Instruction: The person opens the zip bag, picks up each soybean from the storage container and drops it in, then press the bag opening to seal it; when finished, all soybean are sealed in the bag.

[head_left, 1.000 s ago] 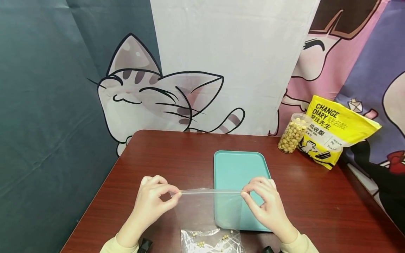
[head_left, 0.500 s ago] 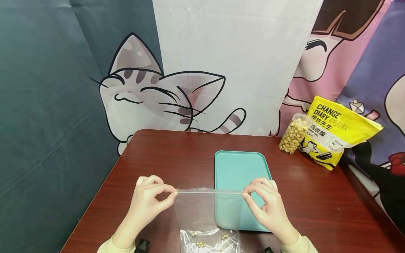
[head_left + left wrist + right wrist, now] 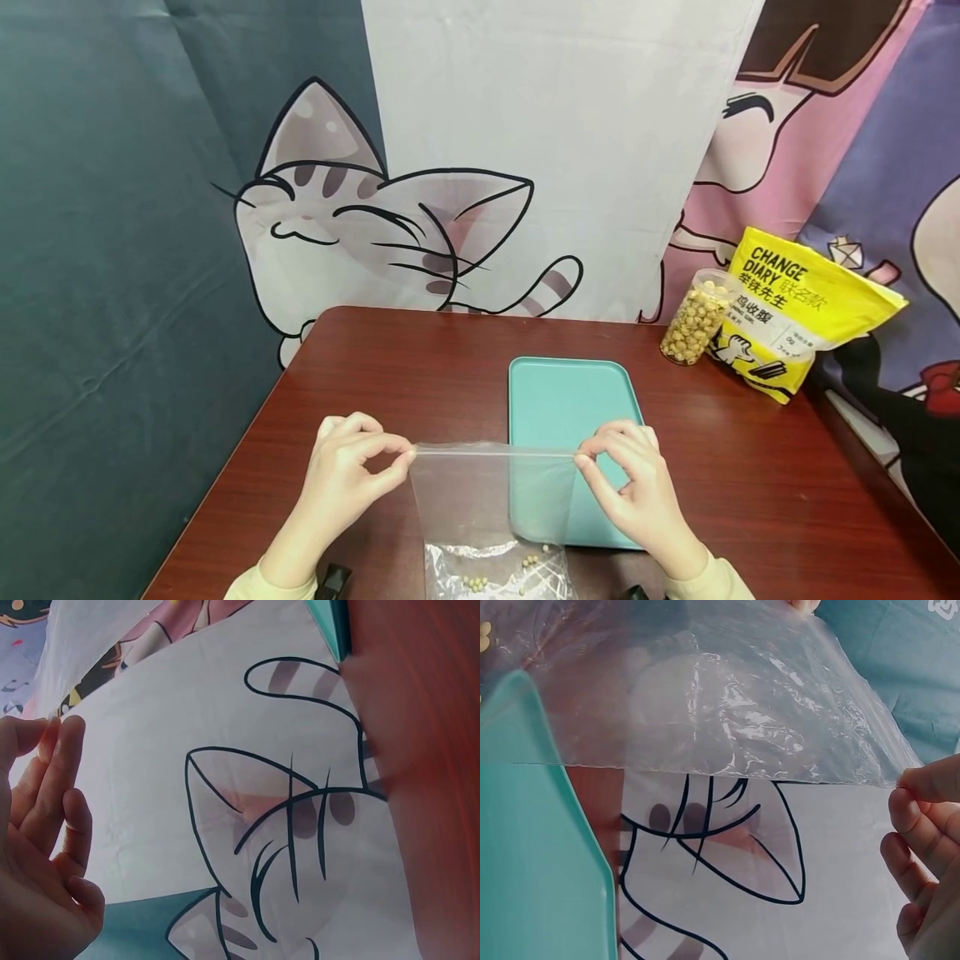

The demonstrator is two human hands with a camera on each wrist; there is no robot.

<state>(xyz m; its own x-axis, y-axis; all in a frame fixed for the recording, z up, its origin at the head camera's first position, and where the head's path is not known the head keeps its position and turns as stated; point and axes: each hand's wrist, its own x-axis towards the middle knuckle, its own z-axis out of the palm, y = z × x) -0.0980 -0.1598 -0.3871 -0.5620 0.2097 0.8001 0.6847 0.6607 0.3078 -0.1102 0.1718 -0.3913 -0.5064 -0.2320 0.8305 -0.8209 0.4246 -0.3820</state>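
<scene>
A clear zip-lock bag (image 3: 491, 500) hangs between the two hands, its zip edge stretched in a straight line. The left hand (image 3: 345, 467) pinches the left end of that edge between thumb and forefinger. At the other end the right hand (image 3: 630, 483) pinches the corner the same way. Several small pale yellow pieces (image 3: 474, 583) lie low in the bag, where the plastic is creased and shiny. In the right wrist view the bag (image 3: 765, 697) spreads out from the right fingertips (image 3: 905, 810). The left wrist view shows the left hand (image 3: 52, 817) at the bag's edge.
A teal tray (image 3: 566, 400) lies on the dark red table (image 3: 390, 358), partly behind the bag and right hand. At the back right stand a clear jar (image 3: 693, 325) of yellowish pieces and a yellow pouch (image 3: 795, 308). Printed cloth (image 3: 555, 125) hangs behind the table.
The left hand has shifted a little to the left along with the bag's left end, and the zip edge looks longer between the hands. The right hand has barely moved.
</scene>
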